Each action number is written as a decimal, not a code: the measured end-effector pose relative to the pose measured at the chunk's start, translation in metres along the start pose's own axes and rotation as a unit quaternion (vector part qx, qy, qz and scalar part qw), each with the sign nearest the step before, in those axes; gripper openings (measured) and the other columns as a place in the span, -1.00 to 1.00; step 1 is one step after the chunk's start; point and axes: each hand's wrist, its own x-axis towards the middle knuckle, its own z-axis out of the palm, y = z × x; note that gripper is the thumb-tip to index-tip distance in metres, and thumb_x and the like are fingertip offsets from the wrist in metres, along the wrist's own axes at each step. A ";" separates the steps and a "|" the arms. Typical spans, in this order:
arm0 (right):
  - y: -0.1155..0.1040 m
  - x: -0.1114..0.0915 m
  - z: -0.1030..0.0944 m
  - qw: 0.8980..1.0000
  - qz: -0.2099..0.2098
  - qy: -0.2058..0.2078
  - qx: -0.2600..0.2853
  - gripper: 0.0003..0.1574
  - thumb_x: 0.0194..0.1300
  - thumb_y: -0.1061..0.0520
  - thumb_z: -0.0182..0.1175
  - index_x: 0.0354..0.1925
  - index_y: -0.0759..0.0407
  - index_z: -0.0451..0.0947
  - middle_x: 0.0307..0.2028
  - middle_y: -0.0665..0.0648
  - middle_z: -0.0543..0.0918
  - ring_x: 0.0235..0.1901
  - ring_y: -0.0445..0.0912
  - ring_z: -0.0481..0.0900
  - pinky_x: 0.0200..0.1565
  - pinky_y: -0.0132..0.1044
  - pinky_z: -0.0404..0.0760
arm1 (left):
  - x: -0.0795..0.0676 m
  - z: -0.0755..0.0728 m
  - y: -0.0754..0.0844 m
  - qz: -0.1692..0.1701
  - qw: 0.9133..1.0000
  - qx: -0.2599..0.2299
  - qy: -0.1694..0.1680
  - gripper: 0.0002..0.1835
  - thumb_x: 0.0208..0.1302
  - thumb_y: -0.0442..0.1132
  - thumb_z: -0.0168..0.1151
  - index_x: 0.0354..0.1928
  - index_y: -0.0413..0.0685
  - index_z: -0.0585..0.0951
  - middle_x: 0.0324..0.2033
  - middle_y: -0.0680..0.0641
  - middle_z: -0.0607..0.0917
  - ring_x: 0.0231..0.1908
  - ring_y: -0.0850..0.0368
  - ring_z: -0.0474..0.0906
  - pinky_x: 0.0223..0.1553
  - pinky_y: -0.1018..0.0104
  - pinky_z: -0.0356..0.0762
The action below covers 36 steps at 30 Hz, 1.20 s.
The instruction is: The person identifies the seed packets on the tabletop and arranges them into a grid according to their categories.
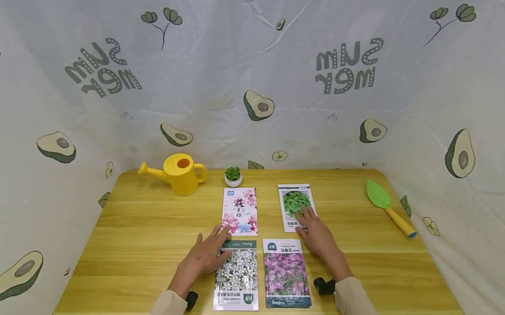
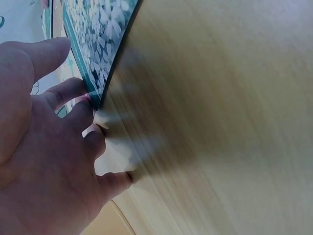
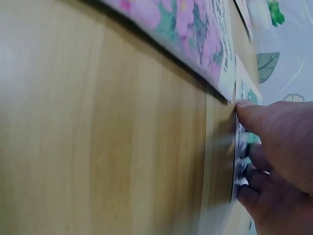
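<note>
Four seed packets would exceed a small count, so several lie flat on the wooden table, in two rows. My left hand, fingers spread, is at the upper left corner of the white-flower seed packet. Its fingertips reach the lower edge of the pink-blossom seed packet. My right hand rests with extended fingers on the lower right of the green-leaf seed packet. The purple-flower seed packet lies between the hands, nearer to me. In the right wrist view, the thumb touches the green-leaf packet's edge.
A yellow watering can stands at the back left, beside a small potted succulent. On the right lies a toy trowel with a green blade and yellow handle. Avocado-print cloth hangs around the wooden table.
</note>
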 end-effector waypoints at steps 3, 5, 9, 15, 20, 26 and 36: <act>-0.003 0.002 0.001 1.000 0.001 -0.002 -0.005 -0.31 0.62 0.18 0.20 0.54 0.44 0.33 0.63 0.48 0.11 0.64 0.42 -0.01 0.55 0.34 0.17 | 0.000 -0.001 0.000 -0.001 1.000 0.001 0.000 -0.40 0.62 -0.07 0.23 0.57 -0.13 0.45 0.69 -0.12 0.20 0.70 -0.17 -0.03 0.57 -0.53 -0.18; -0.006 0.002 0.002 1.000 0.003 -0.004 -0.011 -0.30 0.62 0.17 0.21 0.55 0.42 0.33 0.63 0.48 0.11 0.64 0.41 -0.01 0.55 0.32 0.18 | 0.000 -0.001 0.000 0.000 1.000 0.001 0.000 -0.41 0.62 -0.07 0.23 0.56 -0.13 0.46 0.69 -0.11 0.19 0.70 -0.17 -0.04 0.58 -0.53 -0.17; -0.009 0.003 0.003 1.000 0.006 -0.005 -0.021 -0.31 0.61 0.17 0.22 0.55 0.42 0.34 0.63 0.48 0.12 0.64 0.41 0.00 0.54 0.32 0.22 | 0.000 -0.001 0.001 0.000 1.000 0.002 0.001 -0.41 0.62 -0.07 0.24 0.55 -0.14 0.47 0.69 -0.12 0.19 0.70 -0.18 -0.03 0.57 -0.53 -0.16; -0.015 0.004 0.002 0.999 0.007 -0.008 -0.032 -0.32 0.62 0.17 0.21 0.54 0.42 0.35 0.62 0.49 0.14 0.64 0.41 0.02 0.52 0.33 0.26 | 0.000 -0.003 0.002 -0.001 1.000 -0.004 0.000 -0.41 0.62 -0.08 0.24 0.55 -0.14 0.47 0.69 -0.13 0.20 0.70 -0.18 -0.03 0.57 -0.54 -0.17; -0.021 0.005 0.000 0.999 0.001 -0.007 -0.032 -0.33 0.61 0.18 0.22 0.53 0.44 0.36 0.61 0.50 0.17 0.63 0.42 0.04 0.51 0.32 0.28 | -0.001 -0.005 0.004 -0.001 1.000 -0.008 -0.002 -0.40 0.63 -0.09 0.22 0.57 -0.14 0.44 0.69 -0.13 0.20 0.70 -0.18 -0.04 0.58 -0.53 -0.19; -0.025 0.008 0.004 0.999 0.004 -0.005 -0.033 -0.31 0.60 0.16 0.24 0.53 0.41 0.37 0.61 0.48 0.16 0.63 0.40 0.05 0.51 0.30 0.30 | 0.000 -0.004 0.003 0.001 1.000 -0.007 -0.007 -0.42 0.63 -0.09 0.22 0.55 -0.16 0.46 0.70 -0.12 0.17 0.70 -0.19 -0.06 0.57 -0.54 -0.21; -0.033 0.008 0.016 0.999 0.011 -0.001 -0.036 -0.30 0.60 0.14 0.24 0.54 0.37 0.37 0.62 0.45 0.16 0.65 0.37 0.03 0.52 0.29 0.28 | 0.001 0.000 -0.001 0.000 1.000 -0.001 0.004 -0.39 0.62 -0.08 0.24 0.58 -0.12 0.42 0.68 -0.12 0.24 0.70 -0.17 -0.04 0.58 -0.53 -0.19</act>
